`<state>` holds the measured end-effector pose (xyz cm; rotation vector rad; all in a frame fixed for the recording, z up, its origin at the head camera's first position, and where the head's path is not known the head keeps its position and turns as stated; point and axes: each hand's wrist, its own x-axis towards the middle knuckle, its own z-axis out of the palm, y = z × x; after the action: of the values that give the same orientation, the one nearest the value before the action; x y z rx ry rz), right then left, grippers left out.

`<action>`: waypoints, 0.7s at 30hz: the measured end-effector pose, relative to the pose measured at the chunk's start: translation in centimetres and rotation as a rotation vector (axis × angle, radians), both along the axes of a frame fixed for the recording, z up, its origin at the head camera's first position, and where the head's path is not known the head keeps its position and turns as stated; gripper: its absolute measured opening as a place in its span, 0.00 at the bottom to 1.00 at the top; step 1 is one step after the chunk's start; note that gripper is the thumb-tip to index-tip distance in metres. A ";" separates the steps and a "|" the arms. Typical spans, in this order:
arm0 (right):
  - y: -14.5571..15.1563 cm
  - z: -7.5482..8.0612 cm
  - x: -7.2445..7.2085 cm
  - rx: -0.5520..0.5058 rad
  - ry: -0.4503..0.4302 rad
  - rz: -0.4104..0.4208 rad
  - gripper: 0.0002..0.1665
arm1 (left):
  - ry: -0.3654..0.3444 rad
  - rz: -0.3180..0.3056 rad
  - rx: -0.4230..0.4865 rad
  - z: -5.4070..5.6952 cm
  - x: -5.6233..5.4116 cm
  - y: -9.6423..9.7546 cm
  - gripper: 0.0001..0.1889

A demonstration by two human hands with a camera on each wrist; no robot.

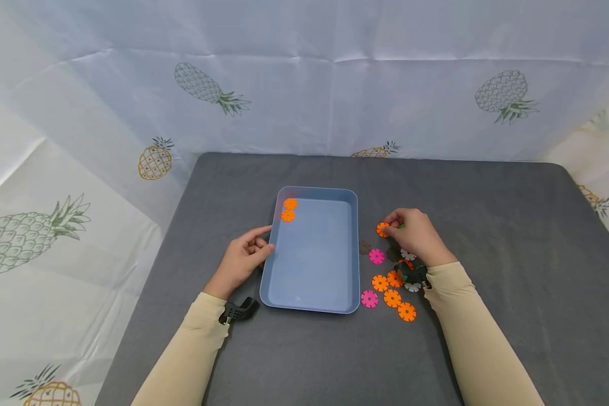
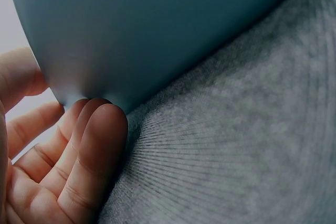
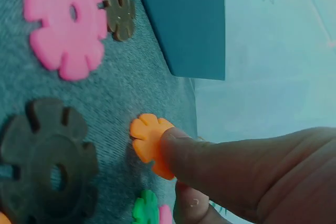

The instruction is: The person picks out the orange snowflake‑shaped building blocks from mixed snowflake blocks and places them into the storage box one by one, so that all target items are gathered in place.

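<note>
My right hand (image 1: pixel 419 235) pinches an orange notched plastic disc (image 3: pixel 146 136) between thumb and fingers, right of the tray. In the right wrist view the thumb covers part of this flower-like disc, which is tilted up close over the table. My left hand (image 1: pixel 239 258) grips the left wall of a blue-grey rectangular tray (image 1: pixel 314 259). Its thumb is at the rim and its fingers (image 2: pixel 105 140) press the outer wall. Two orange discs (image 1: pixel 287 216) lie inside the tray at its far left corner.
Loose discs lie right of the tray: pink (image 1: pixel 369 299), orange (image 1: pixel 407 312), white (image 1: pixel 413 287) and dark brown (image 3: pixel 50 166). A green one (image 3: pixel 147 208) shows below the pinched disc. My right wrist partly hides the pile. A grey cloth covers the table (image 1: pixel 512 254); a pineapple-print curtain (image 1: pixel 294 101) hangs behind.
</note>
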<state>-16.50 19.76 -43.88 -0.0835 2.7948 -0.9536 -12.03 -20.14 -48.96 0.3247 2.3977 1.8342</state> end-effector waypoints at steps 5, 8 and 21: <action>0.2 0.2 0.0 0.000 -0.006 0.016 0.11 | 0.007 0.000 0.001 0.2 0.0 -0.1 0.26; 0.0 0.3 0.0 0.001 -0.009 0.032 0.12 | 0.006 0.002 0.000 0.1 0.1 -0.2 0.26; -0.8 1.0 0.4 -0.021 0.007 0.021 0.12 | 0.003 -0.002 0.003 0.2 0.2 0.0 0.26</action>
<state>-16.05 18.96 -42.91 -0.1190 2.7849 -0.9791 -11.87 -20.17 -48.75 0.3294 2.3960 1.8382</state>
